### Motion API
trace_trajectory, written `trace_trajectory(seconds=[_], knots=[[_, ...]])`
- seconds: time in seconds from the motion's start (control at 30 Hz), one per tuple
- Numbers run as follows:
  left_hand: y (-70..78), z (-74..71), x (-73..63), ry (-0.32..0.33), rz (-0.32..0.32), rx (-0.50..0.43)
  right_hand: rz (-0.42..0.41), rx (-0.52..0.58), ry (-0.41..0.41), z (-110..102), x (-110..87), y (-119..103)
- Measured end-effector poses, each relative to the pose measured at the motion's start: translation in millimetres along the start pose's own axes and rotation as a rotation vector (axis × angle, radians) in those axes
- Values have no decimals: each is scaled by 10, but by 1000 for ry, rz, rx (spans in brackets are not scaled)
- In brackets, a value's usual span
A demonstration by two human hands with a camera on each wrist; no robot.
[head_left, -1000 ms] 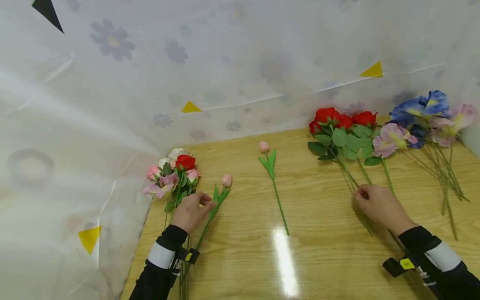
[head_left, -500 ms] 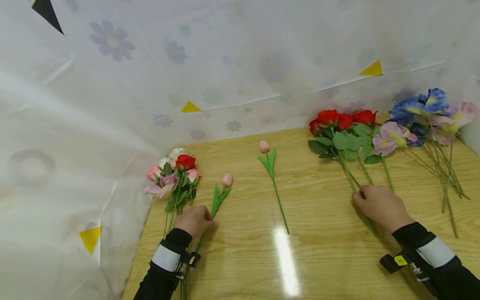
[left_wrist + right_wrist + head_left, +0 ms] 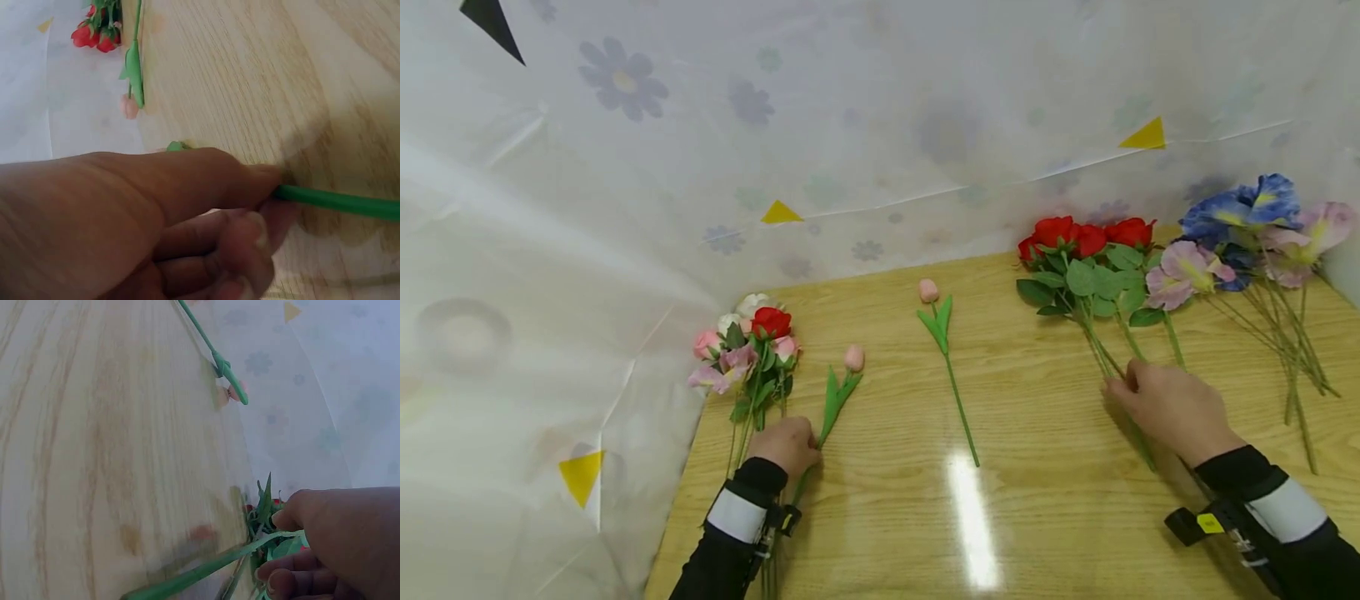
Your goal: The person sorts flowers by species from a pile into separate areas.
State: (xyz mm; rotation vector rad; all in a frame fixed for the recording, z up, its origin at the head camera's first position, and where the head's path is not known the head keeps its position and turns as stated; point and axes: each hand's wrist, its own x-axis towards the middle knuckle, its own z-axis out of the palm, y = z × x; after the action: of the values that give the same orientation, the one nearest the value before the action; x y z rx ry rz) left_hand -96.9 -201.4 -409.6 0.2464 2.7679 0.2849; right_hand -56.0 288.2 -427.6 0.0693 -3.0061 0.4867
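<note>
My left hand [image 3: 786, 446] pinches the green stem of a pink tulip [image 3: 853, 358] between thumb and fingers, low on the stem; in the left wrist view the stem [image 3: 337, 201] comes out past the fingertips. Beside that hand lies a mixed bunch with a red rose [image 3: 771, 322], white and pink blooms. My right hand [image 3: 1176, 412] has its thumb and fingers curled about a red rose's stem, below the red roses [image 3: 1078, 237]. In the right wrist view a green stem [image 3: 206, 567] runs in between them; the innermost fingertips are partly hidden.
A second pink tulip [image 3: 928, 292] lies alone mid-table. Blue irises [image 3: 1240, 212] and pink-purple irises [image 3: 1187, 271] lie at the far right, stems towards me. A patterned plastic sheet [image 3: 865, 150] rises behind and left of the wooden table [image 3: 1037, 517].
My left hand has come down along the tulip, from beside its leaves to a pinch lower on the stem. The right hand has shifted slightly about the rose stems. The flowers stay put.
</note>
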Motion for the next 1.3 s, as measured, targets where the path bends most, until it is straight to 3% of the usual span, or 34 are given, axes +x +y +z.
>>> trace_trajectory(seconds=[0.17, 0.3, 0.47, 0.63, 0.8, 0.9, 1.0, 1.1, 1.3], knots=[[60, -83, 39, 16, 19, -110, -123, 32, 145, -61, 8, -150], [204, -216, 78, 23, 112, -310, -229, 165, 131, -97, 75, -388], [505, -364, 81, -47, 282, -525, -342, 395, 14, -22, 130, -795], [833, -413, 63, -59, 387, -694, -457, 623, -235, 79, 101, -1237], [1096, -400, 48, -51, 468, -788, -526, 821, -483, 176, 35, -1511], [1186, -373, 42, -48, 487, -806, -543, 899, -548, 214, -1, -1563], [1215, -341, 40, -42, 488, -806, -542, 916, -566, 234, -19, -1559], [1187, -323, 37, -22, 480, -767, -513, 857, -529, 228, -13, -1526], [967, -340, 9, 66, 416, -699, -459, 517, -239, 233, 100, -1347]])
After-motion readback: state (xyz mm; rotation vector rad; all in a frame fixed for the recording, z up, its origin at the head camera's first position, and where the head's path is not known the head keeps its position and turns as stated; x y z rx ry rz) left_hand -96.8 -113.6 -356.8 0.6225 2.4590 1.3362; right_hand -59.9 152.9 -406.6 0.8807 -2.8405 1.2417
